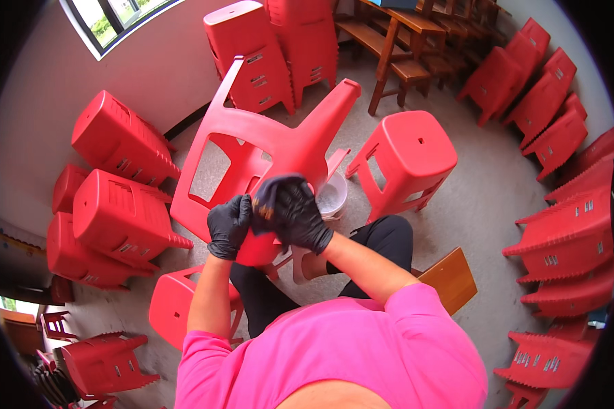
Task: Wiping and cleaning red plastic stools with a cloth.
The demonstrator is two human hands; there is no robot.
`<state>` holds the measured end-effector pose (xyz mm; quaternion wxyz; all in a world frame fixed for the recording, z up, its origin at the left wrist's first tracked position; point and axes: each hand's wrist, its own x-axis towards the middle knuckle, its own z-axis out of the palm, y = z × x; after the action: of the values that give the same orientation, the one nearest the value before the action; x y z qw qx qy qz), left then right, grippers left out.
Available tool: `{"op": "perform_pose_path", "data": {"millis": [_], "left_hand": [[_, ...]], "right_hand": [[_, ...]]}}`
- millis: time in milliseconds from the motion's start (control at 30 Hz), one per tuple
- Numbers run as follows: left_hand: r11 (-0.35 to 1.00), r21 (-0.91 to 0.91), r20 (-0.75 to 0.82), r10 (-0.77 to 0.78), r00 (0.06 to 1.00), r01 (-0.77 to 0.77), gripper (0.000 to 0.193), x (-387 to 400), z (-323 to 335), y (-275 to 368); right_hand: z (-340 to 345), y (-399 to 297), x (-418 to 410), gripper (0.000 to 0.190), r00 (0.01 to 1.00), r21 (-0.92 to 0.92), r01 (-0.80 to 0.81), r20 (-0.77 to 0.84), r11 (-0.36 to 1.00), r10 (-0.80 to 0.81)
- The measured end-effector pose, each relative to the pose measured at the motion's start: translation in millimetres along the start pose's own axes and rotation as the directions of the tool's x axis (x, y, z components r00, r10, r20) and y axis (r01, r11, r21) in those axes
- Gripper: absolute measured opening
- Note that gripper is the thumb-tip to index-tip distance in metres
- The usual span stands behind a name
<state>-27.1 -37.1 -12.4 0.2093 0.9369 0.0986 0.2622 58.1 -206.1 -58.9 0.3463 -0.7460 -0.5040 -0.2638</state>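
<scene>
A red plastic stool point(286, 140) is tipped over before me, its legs pointing up and away. My left hand point(228, 227), in a black glove, is closed on the stool's near side; its fingertips are partly hidden. In a matching glove, my right hand point(299, 214) presses a dark cloth point(267, 202) with orange marks against the stool. The cloth lies close beside my left thumb. Partly behind the stool stands a whitish bucket point(342, 199) that seems to hold liquid.
Upright single red stools stand at the right point(422, 143) and near left point(176, 309). Stacked red stools point(128, 220) line the left wall, with more stacks point(568, 235) along the right. Wooden benches point(409, 66) stand at the back. A wooden seat point(450, 281) is beside me.
</scene>
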Motion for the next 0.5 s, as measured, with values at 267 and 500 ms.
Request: {"op": "perform_pose_path", "data": {"millis": [267, 500], "left_hand": [[0.998, -0.005, 0.003, 0.058, 0.998, -0.058, 0.026, -2, -5, 7], [1.0, 0.013, 0.007, 0.012, 1.0, -0.012, 0.03, 3, 0, 10]], "right_hand": [[-55, 152, 103, 0.032, 0.925, -0.201, -0.269, -0.326, 0.942, 0.194], [-15, 163, 93, 0.039, 0.918, -0.179, -0.306, -0.316, 0.935, 0.24]]}}
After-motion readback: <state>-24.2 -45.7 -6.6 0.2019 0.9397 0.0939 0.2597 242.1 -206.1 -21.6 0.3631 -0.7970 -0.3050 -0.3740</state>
